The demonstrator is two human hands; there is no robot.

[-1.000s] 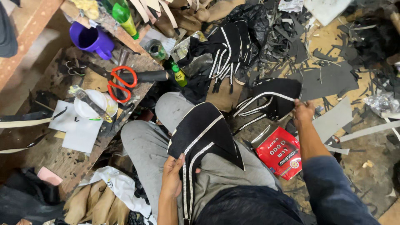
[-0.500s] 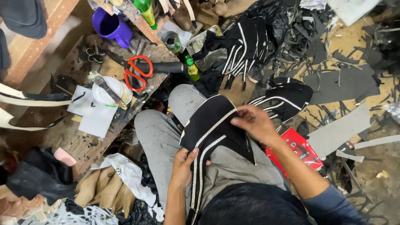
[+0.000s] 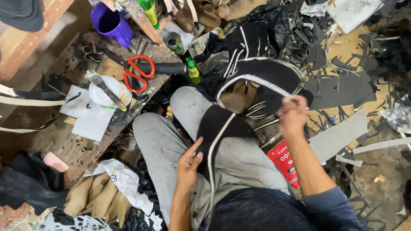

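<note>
Left hand (image 3: 188,164): lower centre of frame, fingers pressed on the black shoe-upper piece (image 3: 222,128) lying over the grey-trousered lap; pinning, not gripping.
Right hand (image 3: 292,116): right of centre, closed on the edge of a second black upper piece (image 3: 267,77), lifted clear above the knees.
Change since half a second ago: hands then together on one piece at the lap; now well apart, right hand raised and out to the right with the trimmed piece.
Reading: pieces apparently being separated or sorted, one kept on the lap.
White trim (image 3: 210,162): running down the lap piece, near the left fingers.
Bench, left of frame: orange-handled scissors (image 3: 136,73), white tub (image 3: 107,90), purple mug (image 3: 110,23), green bottle (image 3: 192,70).
Floor, right of frame: red packet (image 3: 286,164) beside the leg; black offcuts (image 3: 342,87) scattered.
</note>
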